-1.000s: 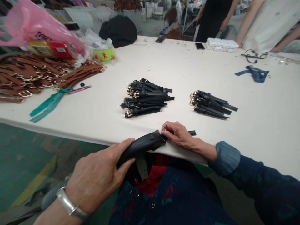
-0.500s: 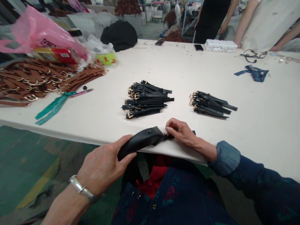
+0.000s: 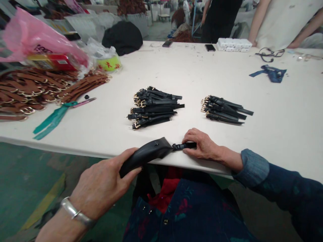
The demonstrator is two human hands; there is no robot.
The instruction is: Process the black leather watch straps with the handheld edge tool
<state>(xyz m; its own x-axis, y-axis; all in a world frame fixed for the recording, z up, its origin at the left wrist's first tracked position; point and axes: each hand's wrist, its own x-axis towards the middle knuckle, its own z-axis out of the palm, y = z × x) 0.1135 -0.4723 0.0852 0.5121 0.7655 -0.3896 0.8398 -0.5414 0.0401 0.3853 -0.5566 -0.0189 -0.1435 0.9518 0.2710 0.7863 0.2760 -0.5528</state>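
Note:
My left hand, with a silver bracelet at the wrist, is wrapped round a black clipper-like tool. The tool's wide end points right and meets the end of a short black strap at the table's front edge. My right hand pinches that strap between thumb and fingers. Beyond my hands lies a bundle of black straps with gold buckles, and a smaller bundle of like straps is to its right.
Brown buckled straps, a pink bag and scissors with teal-wrapped handles lie on the left. Phones, white packs, glasses and blue cloth are farther back. Two people stand across the white table.
My right hand has shifted slightly right, and more of the strap shows beside the tool. The tool and my left hand have moved a little left.

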